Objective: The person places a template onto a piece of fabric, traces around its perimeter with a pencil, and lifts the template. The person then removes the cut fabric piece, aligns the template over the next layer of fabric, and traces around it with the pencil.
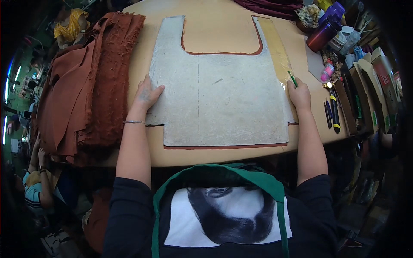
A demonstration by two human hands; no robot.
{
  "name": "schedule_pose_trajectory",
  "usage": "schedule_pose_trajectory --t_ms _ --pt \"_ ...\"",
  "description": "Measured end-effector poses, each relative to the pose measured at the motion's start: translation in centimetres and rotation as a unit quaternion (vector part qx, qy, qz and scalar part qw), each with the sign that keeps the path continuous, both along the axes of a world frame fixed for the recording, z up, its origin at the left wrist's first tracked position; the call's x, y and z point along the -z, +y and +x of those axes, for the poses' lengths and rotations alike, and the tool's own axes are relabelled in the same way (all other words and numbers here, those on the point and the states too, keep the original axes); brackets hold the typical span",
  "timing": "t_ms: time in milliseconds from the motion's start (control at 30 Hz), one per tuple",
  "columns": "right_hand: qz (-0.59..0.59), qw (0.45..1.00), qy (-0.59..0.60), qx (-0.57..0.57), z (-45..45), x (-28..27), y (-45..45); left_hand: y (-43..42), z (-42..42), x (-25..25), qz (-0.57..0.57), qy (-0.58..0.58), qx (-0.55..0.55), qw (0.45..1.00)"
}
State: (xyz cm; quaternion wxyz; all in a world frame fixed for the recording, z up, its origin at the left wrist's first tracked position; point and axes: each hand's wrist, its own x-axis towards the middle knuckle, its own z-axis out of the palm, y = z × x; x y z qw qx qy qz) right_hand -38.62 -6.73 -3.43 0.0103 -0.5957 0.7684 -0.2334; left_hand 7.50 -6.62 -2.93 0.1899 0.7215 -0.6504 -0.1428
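A large grey pattern board (236,94) with a U-shaped cut-out lies on the table. Rust-brown material (226,147) peeks out beneath it along the bottom edge and round the cut-out. A yellowish strip (277,47) runs along the board's upper right side. My left hand (147,95) rests at the board's left edge, its thumb spread out over the grey surface. At the right edge, my right hand (300,93) is closed around a slim green pen (293,78), whose tip points up and away from me. Its lower fingers are partly hidden.
Stacked rust-brown sheets (69,94) and a rough-edged pile (114,77) stand left on the tan table (219,26). On the right are a yellow-and-black cutter (334,114), a dark red flask (323,34) and cardboard boxes (370,90). Other people sit at far left.
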Motion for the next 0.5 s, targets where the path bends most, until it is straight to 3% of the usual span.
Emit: schedule_pose_trajectory --t_ms 67,133,167,233,333,500 --pt "0.001 0.996 -0.084 -0.029 -1.8 0.4 -0.5 0.1 0.0 -0.1 0.006 0.014 0.026 1.000" --pt "0.115 0.979 -0.165 -0.011 -2.0 -1.4 -0.5 0.5 -0.7 -2.0 0.018 0.051 0.070 0.996" --pt "0.112 0.980 -0.162 -0.024 -2.7 -0.9 -0.7 -0.6 0.9 0.1 -0.004 0.077 0.091 0.993" --pt "0.112 0.979 -0.167 -0.043 -4.1 0.1 -1.2 0.1 -0.3 -1.0 0.028 0.210 0.078 0.974" --pt "0.130 0.971 -0.191 -0.059 -3.4 -1.3 -0.4 -0.1 0.3 -0.3 0.045 0.240 0.072 0.967" --pt "0.155 0.978 -0.122 -0.070 -4.0 -0.7 -1.1 0.4 -0.2 -1.3 0.089 0.261 0.039 0.960"
